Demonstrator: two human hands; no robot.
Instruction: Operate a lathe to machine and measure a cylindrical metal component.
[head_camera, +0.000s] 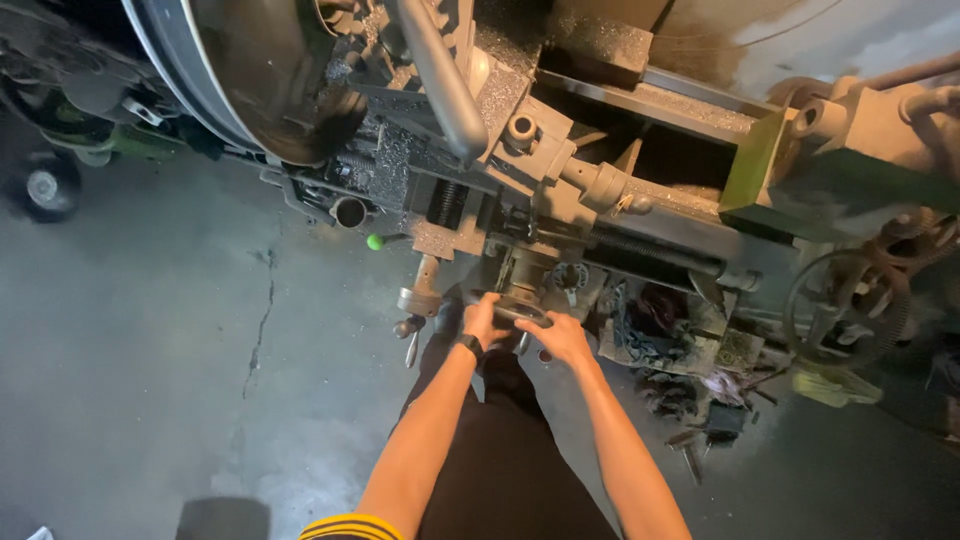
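Note:
I stand at a large grey metal lathe (560, 180) and look down at its carriage. My left hand (484, 320), with a dark band on the wrist, grips the left side of a round carriage handwheel (520, 301). My right hand (562, 337) grips the right side of the same handwheel. Both arms reach forward over my dark trousers. A big round faceplate (240, 70) sits at the upper left of the machine.
A green-knobbed lever (376, 241) and a chrome crank handle (412, 322) stick out left of my hands. A spoked handwheel (850, 300) is at the right. Scrap metal and rags (690, 360) lie below the bed. The concrete floor (150, 330) has a crack.

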